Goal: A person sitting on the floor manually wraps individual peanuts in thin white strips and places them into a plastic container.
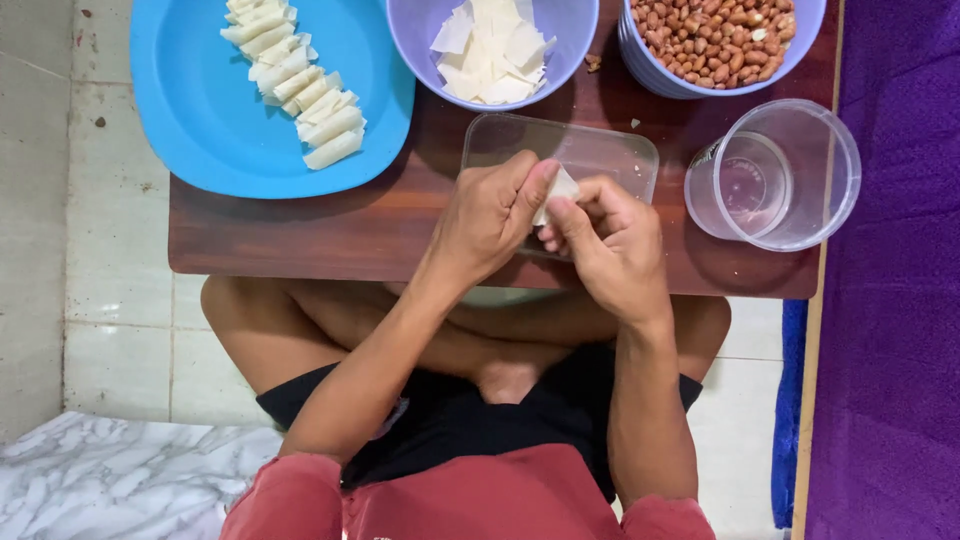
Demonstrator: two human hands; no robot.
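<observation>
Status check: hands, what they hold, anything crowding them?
Left hand and right hand both pinch one small white wrapper piece. Clear rectangular plastic tray beneath. Nothing obstructing.

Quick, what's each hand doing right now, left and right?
Left hand: closed, pinching the small white wrapper.
Right hand: closed, fingertips pinching the same wrapper.

Left hand (490, 215) and right hand (610, 240) pinching a small white wrapper (560, 190), perhaps folded, over clear lid (600, 150), wooden table (300, 230)
</observation>
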